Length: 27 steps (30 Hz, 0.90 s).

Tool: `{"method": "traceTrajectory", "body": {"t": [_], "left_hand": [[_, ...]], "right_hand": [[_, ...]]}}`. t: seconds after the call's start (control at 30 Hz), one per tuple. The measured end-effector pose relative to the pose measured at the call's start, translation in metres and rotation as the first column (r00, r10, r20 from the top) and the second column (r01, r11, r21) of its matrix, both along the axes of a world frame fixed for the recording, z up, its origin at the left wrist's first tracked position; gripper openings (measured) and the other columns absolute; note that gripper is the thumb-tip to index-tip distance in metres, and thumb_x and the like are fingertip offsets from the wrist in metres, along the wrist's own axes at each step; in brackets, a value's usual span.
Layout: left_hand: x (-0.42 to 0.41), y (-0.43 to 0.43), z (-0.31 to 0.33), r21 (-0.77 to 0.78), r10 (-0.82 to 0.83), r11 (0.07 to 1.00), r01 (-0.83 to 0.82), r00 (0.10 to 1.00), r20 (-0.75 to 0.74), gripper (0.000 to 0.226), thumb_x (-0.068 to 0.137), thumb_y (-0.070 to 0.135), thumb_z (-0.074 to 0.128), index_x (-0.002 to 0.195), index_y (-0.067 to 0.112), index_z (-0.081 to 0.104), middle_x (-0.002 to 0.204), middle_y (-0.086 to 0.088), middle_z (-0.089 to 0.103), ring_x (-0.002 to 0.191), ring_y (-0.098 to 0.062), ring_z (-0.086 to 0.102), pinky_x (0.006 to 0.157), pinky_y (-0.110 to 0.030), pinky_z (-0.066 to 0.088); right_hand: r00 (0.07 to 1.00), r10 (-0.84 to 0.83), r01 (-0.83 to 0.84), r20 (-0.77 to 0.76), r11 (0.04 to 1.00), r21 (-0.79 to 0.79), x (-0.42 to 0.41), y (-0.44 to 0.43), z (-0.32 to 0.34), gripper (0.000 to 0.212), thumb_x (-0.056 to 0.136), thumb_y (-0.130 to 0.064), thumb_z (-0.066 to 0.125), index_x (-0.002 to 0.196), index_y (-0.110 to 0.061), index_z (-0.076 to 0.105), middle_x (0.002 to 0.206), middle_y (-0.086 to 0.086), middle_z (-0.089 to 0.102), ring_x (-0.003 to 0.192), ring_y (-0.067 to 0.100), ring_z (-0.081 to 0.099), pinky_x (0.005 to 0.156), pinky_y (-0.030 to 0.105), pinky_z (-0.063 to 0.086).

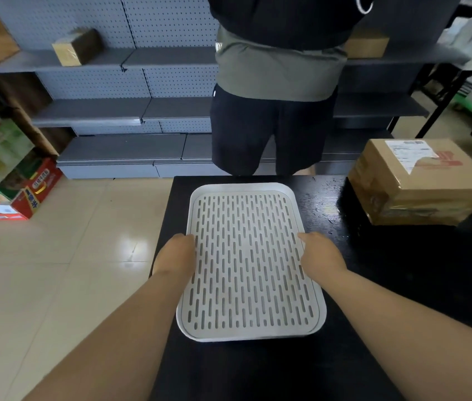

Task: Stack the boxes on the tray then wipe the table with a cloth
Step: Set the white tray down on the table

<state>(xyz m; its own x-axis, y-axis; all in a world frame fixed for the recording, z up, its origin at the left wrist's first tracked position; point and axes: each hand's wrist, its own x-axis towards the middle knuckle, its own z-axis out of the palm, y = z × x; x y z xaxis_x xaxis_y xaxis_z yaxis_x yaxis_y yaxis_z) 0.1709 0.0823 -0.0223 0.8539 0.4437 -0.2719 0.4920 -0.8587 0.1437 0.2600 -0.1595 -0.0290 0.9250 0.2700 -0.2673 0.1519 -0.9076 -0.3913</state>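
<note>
The left hand (pixel 175 256) is curled round the left long edge of the white slotted tray (pixel 240 186), knuckles up and fingertips tucked out of sight at the rim. The right hand (pixel 320 256) grips the opposite long edge, one digit lying over the rim onto the grate and the rest hidden beneath. The two hands sit level with each other, about halfway along the tray, which lies lengthwise between them with nothing on it. Whether the tray rests flat on the black table (pixel 373 285) or is slightly raised cannot be told. It sits toward the table's left side, its left rim close to the table edge. To the right and farther back, well apart from the tray and from the right hand, a taped cardboard box (pixel 420 180) with a shipping label stands on the table's far right corner. Just beyond the far edge another person (pixel 275 82) stands in dark shorts, turned toward grey pegboard shelving (pixel 99 111). A small wrapped parcel (pixel 77 47) lies on an upper shelf at the left. Colourful printed cartons (pixel 6 180) are stacked on the pale tiled floor (pixel 70 241) to the left.
</note>
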Motion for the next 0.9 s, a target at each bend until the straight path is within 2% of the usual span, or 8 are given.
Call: {"method": "traceTrajectory", "body": {"t": [0.1, 0.2, 0.33, 0.47, 0.57, 0.7, 0.83, 0.9], "left_hand": [[0.025, 0.007, -0.003, -0.1, 0.107, 0.989, -0.105, 0.994, 0.021, 0.027, 0.096, 0.013, 0.037, 0.11, 0.001, 0.057, 0.107, -0.014, 0.06, 0.094, -0.027, 0.06, 0.085, -0.036, 0.049], [0.047, 0.017, -0.009, -0.157, 0.177, 0.973, -0.169, 0.984, 0.037, 0.025, 0.096, 0.014, 0.033, 0.099, 0.004, 0.057, 0.098, -0.01, 0.061, 0.075, -0.019, 0.054, 0.073, -0.031, 0.045], [0.067, 0.025, -0.015, -0.215, 0.234, 0.951, -0.223, 0.972, 0.027, 0.027, 0.095, 0.015, 0.032, 0.098, 0.003, 0.056, 0.092, -0.01, 0.059, 0.075, -0.02, 0.054, 0.071, -0.032, 0.044], [0.077, 0.029, -0.023, -0.3, 0.322, 0.905, -0.301, 0.946, 0.023, 0.027, 0.096, 0.019, 0.031, 0.094, 0.006, 0.054, 0.088, -0.007, 0.059, 0.063, -0.013, 0.048, 0.061, -0.029, 0.038], [0.077, 0.027, -0.024, -0.249, 0.248, 0.939, -0.238, 0.969, 0.01, 0.026, 0.097, 0.018, 0.033, 0.103, 0.004, 0.054, 0.102, -0.011, 0.059, 0.072, -0.016, 0.051, 0.073, -0.032, 0.041], [0.072, 0.025, -0.02, -0.146, 0.15, 0.979, -0.142, 0.988, 0.041, 0.029, 0.095, 0.012, 0.038, 0.116, 0.006, 0.056, 0.121, -0.014, 0.052, 0.092, -0.026, 0.054, 0.076, -0.034, 0.045], [0.061, 0.016, -0.003, -0.013, 0.126, 0.992, -0.125, 0.99, 0.071, 0.032, 0.092, 0.016, 0.038, 0.118, 0.01, 0.056, 0.125, -0.008, 0.046, 0.111, -0.027, 0.047, 0.091, -0.04, 0.045], [0.052, 0.006, 0.006, 0.059, 0.081, 0.994, -0.088, 0.991, 0.102, 0.032, 0.093, 0.018, 0.036, 0.118, 0.011, 0.055, 0.124, -0.007, 0.049, 0.112, -0.026, 0.048, 0.095, -0.041, 0.043]], "right_hand": [[1.0, 0.007, -0.007, 0.002, 1.0, -0.004, 0.021, 0.007, -0.005, 0.034, 0.093, 0.0, 0.04, 0.121, -0.005, 0.059, 0.115, 0.012, 0.054, 0.102, 0.025, 0.056, 0.088, 0.032, 0.049], [1.0, 0.008, -0.008, 0.007, 1.0, 0.003, 0.036, 0.013, -0.011, 0.029, 0.092, -0.001, 0.04, 0.112, -0.005, 0.061, 0.11, 0.01, 0.054, 0.093, 0.022, 0.055, 0.08, 0.029, 0.049], [1.0, 0.019, -0.019, 0.01, 1.0, 0.017, 0.051, 0.02, -0.017, 0.024, 0.094, -0.005, 0.04, 0.105, -0.007, 0.061, 0.106, 0.008, 0.054, 0.085, 0.019, 0.055, 0.071, 0.026, 0.047], [0.999, 0.046, -0.047, 0.019, 0.999, 0.011, 0.062, 0.025, -0.017, 0.025, 0.095, -0.006, 0.037, 0.105, -0.007, 0.06, 0.107, 0.008, 0.052, 0.087, 0.021, 0.058, 0.074, 0.027, 0.05], [0.998, 0.053, -0.053, 0.025, 0.998, 0.013, 0.066, 0.026, -0.017, 0.023, 0.096, -0.008, 0.037, 0.103, -0.008, 0.06, 0.106, 0.007, 0.052, 0.086, 0.021, 0.058, 0.075, 0.029, 0.052], [0.998, 0.053, -0.053, 0.02, 0.998, 0.017, 0.063, 0.026, -0.017, 0.019, 0.094, -0.009, 0.04, 0.101, -0.01, 0.058, 0.106, 0.008, 0.051, 0.084, 0.02, 0.057, 0.077, 0.033, 0.054], [0.993, 0.05, -0.048, 0.111, 0.999, -0.015, 0.046, 0.023, -0.005, 0.024, 0.094, -0.018, 0.046, 0.116, -0.015, 0.054, 0.115, 0.005, 0.049, 0.097, 0.019, 0.049, 0.078, 0.03, 0.048], [0.978, 0.086, -0.076, 0.189, 0.995, -0.062, 0.034, 0.021, 0.003, 0.03, 0.095, -0.025, 0.046, 0.124, -0.016, 0.051, 0.121, 0.003, 0.049, 0.102, 0.018, 0.048, 0.08, 0.028, 0.044]]}}
